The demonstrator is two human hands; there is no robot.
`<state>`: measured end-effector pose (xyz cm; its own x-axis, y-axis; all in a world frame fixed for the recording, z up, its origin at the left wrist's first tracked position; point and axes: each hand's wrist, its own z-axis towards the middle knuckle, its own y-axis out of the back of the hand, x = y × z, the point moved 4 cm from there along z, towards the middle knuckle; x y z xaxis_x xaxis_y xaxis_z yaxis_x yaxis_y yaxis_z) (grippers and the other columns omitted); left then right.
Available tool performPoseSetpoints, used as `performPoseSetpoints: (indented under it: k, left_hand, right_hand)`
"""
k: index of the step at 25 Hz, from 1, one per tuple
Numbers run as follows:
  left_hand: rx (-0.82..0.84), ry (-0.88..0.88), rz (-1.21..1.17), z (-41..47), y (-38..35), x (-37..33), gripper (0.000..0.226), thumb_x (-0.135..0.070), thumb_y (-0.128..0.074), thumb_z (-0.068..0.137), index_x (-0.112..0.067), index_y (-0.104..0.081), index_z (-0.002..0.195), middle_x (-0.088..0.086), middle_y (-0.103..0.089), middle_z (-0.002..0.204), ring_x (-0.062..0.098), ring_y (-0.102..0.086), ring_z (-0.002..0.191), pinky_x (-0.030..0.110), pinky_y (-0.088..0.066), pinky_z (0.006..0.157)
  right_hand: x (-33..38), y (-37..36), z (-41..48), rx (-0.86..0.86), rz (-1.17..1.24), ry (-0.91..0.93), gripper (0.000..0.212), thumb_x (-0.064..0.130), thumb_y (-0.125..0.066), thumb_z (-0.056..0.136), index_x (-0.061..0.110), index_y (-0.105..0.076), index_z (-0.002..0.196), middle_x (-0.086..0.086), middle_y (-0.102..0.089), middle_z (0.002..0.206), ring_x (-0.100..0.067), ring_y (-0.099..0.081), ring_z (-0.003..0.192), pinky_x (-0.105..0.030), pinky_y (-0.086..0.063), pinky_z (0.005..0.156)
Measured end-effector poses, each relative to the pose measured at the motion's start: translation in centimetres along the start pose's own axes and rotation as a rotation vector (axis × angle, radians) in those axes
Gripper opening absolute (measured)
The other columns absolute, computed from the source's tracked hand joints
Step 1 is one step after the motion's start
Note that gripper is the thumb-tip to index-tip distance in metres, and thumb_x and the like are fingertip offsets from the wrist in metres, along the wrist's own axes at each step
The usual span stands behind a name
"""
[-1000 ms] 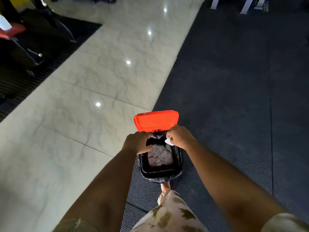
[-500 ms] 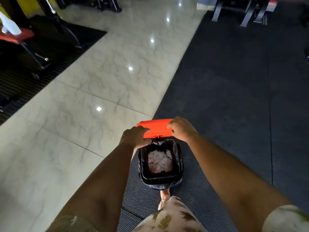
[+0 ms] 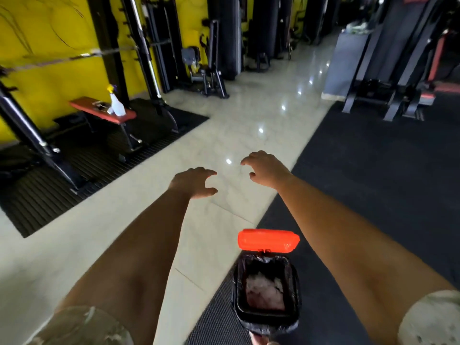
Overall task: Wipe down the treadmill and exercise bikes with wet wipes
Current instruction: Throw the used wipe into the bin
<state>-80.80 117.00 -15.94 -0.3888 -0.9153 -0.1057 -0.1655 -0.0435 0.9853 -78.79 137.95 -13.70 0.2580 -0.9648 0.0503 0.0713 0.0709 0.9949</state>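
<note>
Holding left hand [image 3: 193, 181] and right hand [image 3: 265, 168] out, fingers [image 3: 209, 173] loosely curled, gripping nothing; bin [image 3: 266, 316] below, orange lid [image 3: 268, 241] up.

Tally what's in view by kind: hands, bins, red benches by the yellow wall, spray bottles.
Hands: 2, left hand and right hand, both empty
Bins: 1, bin with its orange lid up
Red benches: 1, bench
Spray bottles: 1, spray bottle standing on the bench
Total: 5
</note>
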Motion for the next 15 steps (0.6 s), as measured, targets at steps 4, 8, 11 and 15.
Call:
performPoseSetpoints:
  k: [4,8,11,15]
  left_hand:
    - [-0.07,0.085,0.012,-1.0,6.5,4.7,0.068,-0.058,-0.059,0.087,-0.04,-0.034,0.148,-0.007,-0.047,0.144,0.018,-0.046,0.132,0.041,-0.041,0.106]
    - [0.041,0.219,-0.063,-1.9,10.9,9.8,0.071,-0.059,-0.06,0.087,-0.032,-0.037,0.149,-0.002,-0.051,0.143,0.021,-0.045,0.133,0.039,-0.034,0.112]
    - [0.018,0.328,-0.054,-4.1,13.0,13.0,0.07,-0.06,-0.06,0.087,-0.031,-0.04,0.148,-0.001,-0.054,0.14,0.021,-0.048,0.129,0.038,-0.037,0.109]
    - [-0.035,0.512,-0.061,-9.3,14.5,17.7,0.072,-0.062,-0.061,0.085,-0.032,-0.04,0.147,-0.001,-0.055,0.139,0.022,-0.052,0.126,0.04,-0.039,0.109]
  right_hand:
    - [3.8,4.8,4.8,0.025,0.014,0.088,0.052,0.015,-0.057,0.088,0.021,-0.047,0.138,-0.003,-0.05,0.136,-0.023,-0.046,0.124,-0.035,-0.039,0.101]
    - [8.0,8.3,10.9,0.246,0.011,0.234,0.057,0.014,-0.064,0.086,0.018,-0.046,0.14,-0.007,-0.05,0.139,-0.023,-0.049,0.123,-0.027,-0.039,0.096]
    - [11.9,10.3,14.2,0.217,-0.002,0.369,0.056,0.016,-0.065,0.087,0.02,-0.046,0.139,-0.005,-0.053,0.136,-0.023,-0.051,0.12,-0.032,-0.042,0.098]
    - [19.2,11.1,17.0,0.18,0.005,0.576,0.054,0.015,-0.063,0.089,0.019,-0.046,0.14,-0.007,-0.055,0.134,-0.025,-0.055,0.118,-0.036,-0.044,0.098]
